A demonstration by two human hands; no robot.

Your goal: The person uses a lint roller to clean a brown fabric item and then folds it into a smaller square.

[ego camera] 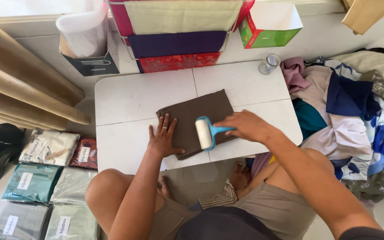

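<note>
A folded dark brown cloth (pixel 201 111) lies on a low white table (pixel 134 98). My left hand (pixel 163 138) rests flat on the cloth's left edge, fingers spread. My right hand (pixel 247 126) grips the blue handle of a lint roller (pixel 205 132), whose white roll sits on the cloth near its front edge.
A heap of mixed clothes (pixel 347 115) lies right of the table, beside a small glass jar (pixel 269 63). Packaged folded fabrics (pixel 36 178) cover the floor at the left. Boxes and stacked fabrics (pixel 174 40) stand behind the table. Rolled beige material (pixel 18 84) leans at the left.
</note>
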